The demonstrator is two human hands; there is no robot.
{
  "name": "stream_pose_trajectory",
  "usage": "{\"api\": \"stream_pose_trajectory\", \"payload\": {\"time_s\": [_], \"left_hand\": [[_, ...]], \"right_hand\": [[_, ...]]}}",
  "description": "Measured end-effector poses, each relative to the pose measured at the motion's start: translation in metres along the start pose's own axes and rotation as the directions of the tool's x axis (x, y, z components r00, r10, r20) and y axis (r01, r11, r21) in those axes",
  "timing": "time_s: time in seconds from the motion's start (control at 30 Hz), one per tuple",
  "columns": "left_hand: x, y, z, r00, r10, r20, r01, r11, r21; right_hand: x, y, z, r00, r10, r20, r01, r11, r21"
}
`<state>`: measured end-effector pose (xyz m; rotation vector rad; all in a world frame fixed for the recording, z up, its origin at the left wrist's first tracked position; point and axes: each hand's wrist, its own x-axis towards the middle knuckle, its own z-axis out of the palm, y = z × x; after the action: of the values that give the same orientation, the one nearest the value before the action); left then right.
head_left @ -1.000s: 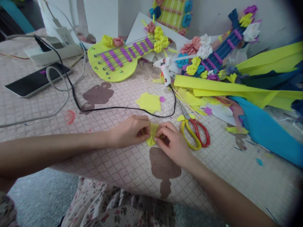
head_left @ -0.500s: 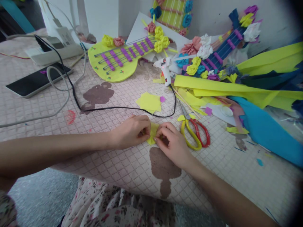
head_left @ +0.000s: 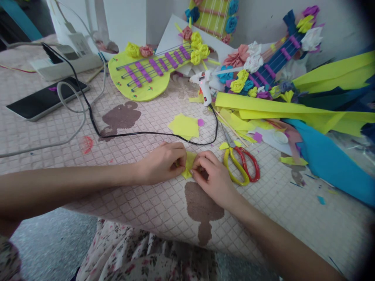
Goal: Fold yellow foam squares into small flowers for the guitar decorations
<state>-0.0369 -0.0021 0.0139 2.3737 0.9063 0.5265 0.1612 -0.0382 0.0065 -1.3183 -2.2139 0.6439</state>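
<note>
Between my hands, low over the cloth, is a small piece of yellow crepe paper (head_left: 189,163), partly hidden by my fingers. My left hand (head_left: 164,163) pinches its left side with curled fingers. From the right, my right hand (head_left: 213,175) grips the other side between thumb and fingers. A pair of scissors (head_left: 238,162) with one yellow and one red handle lies just right of my right hand. Beyond my hands rests a flat yellow paper cutout (head_left: 184,125), with a small purple scrap (head_left: 200,122) at its edge.
A glue gun (head_left: 206,88) stands at the back, its black cord (head_left: 146,133) crossing the table to a power strip (head_left: 67,64). A yellow paper guitar (head_left: 146,78), a blue one (head_left: 271,68), a phone (head_left: 43,99) and crepe strips (head_left: 331,156) lie around.
</note>
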Motion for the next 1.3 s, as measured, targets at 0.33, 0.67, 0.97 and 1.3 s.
{"api": "stream_pose_trajectory", "payload": {"time_s": [0.33,0.67,0.97,1.3], "left_hand": [[-0.0021,-0.0010,0.0016,1.000,-0.001,0.001,0.001,1.000,0.000],[-0.0003,0.0003,0.0010,1.000,-0.004,0.005,0.004,1.000,0.009],[-0.0021,-0.0015,-0.0003,0.999,0.005,0.040,-0.005,1.000,0.013],[-0.0013,-0.0007,-0.0025,0.998,0.031,0.048,-0.033,0.998,0.050]], "right_hand": [[-0.0001,-0.0008,-0.0008,1.000,-0.001,0.004,0.001,1.000,0.000],[-0.0016,0.0003,-0.0003,1.000,-0.022,-0.006,0.022,1.000,-0.010],[-0.0019,-0.0020,-0.0018,1.000,-0.023,0.020,0.024,0.999,-0.028],[-0.0032,-0.0015,-0.0022,0.999,-0.033,0.036,0.035,0.997,-0.066]]}}
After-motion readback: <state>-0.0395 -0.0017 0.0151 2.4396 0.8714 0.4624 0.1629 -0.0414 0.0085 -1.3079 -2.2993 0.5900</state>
